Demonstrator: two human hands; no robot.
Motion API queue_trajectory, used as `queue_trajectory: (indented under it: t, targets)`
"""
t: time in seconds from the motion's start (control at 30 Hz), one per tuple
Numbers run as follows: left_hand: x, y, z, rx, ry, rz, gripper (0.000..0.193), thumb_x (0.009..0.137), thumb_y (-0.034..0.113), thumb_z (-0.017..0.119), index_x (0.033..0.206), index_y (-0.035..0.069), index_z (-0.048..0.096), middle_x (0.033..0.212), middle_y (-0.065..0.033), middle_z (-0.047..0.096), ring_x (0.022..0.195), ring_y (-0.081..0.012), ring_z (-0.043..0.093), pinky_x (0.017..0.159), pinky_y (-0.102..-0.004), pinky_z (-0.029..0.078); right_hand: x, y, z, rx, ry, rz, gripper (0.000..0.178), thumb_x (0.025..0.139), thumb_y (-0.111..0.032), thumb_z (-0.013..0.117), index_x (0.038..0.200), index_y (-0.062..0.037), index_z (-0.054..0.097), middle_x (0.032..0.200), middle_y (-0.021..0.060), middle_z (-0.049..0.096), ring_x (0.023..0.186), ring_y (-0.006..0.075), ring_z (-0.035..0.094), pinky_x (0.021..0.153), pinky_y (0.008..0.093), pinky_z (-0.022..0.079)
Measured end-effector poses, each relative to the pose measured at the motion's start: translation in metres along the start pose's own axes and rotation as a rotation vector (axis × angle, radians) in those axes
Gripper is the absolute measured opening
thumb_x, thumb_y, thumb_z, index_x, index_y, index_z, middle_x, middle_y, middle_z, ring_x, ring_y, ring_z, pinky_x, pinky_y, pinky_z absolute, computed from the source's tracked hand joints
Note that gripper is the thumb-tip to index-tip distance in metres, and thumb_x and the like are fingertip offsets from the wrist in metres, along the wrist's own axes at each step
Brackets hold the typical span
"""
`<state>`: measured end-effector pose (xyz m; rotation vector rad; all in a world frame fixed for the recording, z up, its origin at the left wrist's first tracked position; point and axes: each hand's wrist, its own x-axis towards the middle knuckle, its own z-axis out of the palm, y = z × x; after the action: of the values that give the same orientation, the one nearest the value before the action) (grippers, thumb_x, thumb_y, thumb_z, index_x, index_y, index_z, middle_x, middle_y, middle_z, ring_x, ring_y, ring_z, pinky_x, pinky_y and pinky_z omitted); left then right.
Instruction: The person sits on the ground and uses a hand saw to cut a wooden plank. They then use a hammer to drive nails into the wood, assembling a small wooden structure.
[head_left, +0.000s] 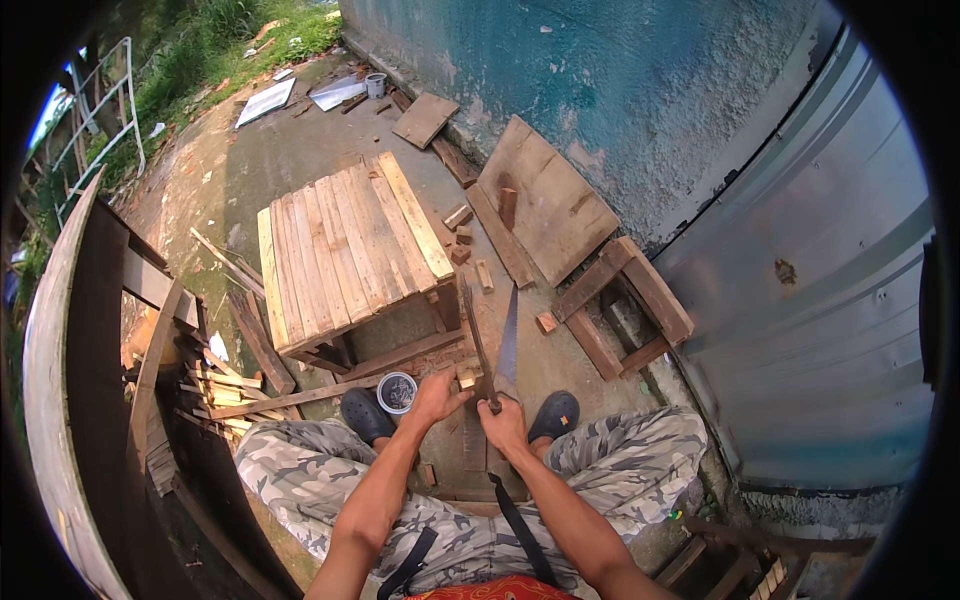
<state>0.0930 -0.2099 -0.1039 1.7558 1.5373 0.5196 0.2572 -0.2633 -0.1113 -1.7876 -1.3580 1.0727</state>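
My left hand [437, 398] is closed around a short wood block [467, 376], whose pale end shows beside the fingertips. Close to it, my right hand [503, 422] grips the handle of a long, dark, narrow machete [475, 330], seen almost edge-on and pointing away from me. A saw blade [509, 343] lies just right of the machete; its near end is hidden around my right hand. Between my legs a wooden board [475, 440] runs under the hands. A small bucket of nails [397, 392] stands left of my left hand.
A slatted wooden table [335, 250] stands ahead to the left. Wood offcuts [460, 235] and a plywood panel [548, 200] lie beyond, near the blue wall [620, 90]. A wooden frame [625, 310] sits at right, before metal sheeting [800, 270]. Scrap sticks [225, 390] lie at left.
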Motion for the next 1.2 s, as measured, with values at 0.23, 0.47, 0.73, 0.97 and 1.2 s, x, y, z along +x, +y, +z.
queue_trajectory:
  t: [0.23,0.47,0.73,0.97,1.2]
  targets:
    - [-0.010,0.007,-0.012,0.045,0.031,0.038,0.048,0.079,0.030,0.080,0.115,0.001,0.064,0.105,-0.0266,0.070,0.101,-0.0470,0.065,0.085,-0.0513,0.052,-0.015,-0.017,-0.017,0.067,-0.005,-0.019,0.036,0.089,-0.030,0.067,0.094,0.0059,0.070,0.072,0.0229,0.068,0.067,0.0349,0.069,0.064,0.0419,0.051]
    - [0.003,0.001,-0.001,-0.028,0.018,-0.021,0.048,0.079,0.030,0.079,0.115,0.002,0.065,0.106,-0.0255,0.070,0.101,-0.0452,0.066,0.087,-0.0510,0.052,-0.002,-0.007,-0.004,-0.023,-0.037,0.161,0.031,0.088,-0.025,0.067,0.088,0.0061,0.069,0.071,0.0238,0.066,0.063,0.0338,0.066,0.064,0.0423,0.050]
    - [0.000,-0.019,0.011,0.048,0.022,-0.023,0.051,0.079,0.032,0.079,0.118,0.001,0.065,0.103,-0.0275,0.070,0.100,-0.0469,0.066,0.088,-0.0508,0.053,0.009,0.031,0.009,0.085,-0.081,-0.029,0.024,0.092,-0.018,0.065,0.076,-0.0013,0.061,0.060,0.0051,0.059,0.051,0.0141,0.055,0.049,0.0357,0.044]
    - [-0.004,-0.026,0.013,-0.038,0.013,-0.025,0.047,0.080,0.030,0.078,0.115,0.002,0.065,0.102,-0.0272,0.071,0.100,-0.0465,0.066,0.086,-0.0512,0.052,-0.003,0.013,0.002,0.800,-0.522,0.422,0.022,0.094,-0.012,0.066,0.078,-0.0050,0.053,0.058,0.0026,0.052,0.046,0.0121,0.049,0.043,0.0296,0.043]
    - [-0.002,-0.020,0.013,-0.060,0.052,-0.049,0.048,0.081,0.031,0.079,0.117,0.003,0.065,0.107,-0.0250,0.071,0.103,-0.0444,0.067,0.088,-0.0490,0.052,0.008,0.005,-0.019,0.502,-0.415,0.287,0.023,0.094,-0.019,0.068,0.083,-0.0019,0.058,0.060,0.0037,0.055,0.046,0.0128,0.052,0.042,0.0293,0.043]
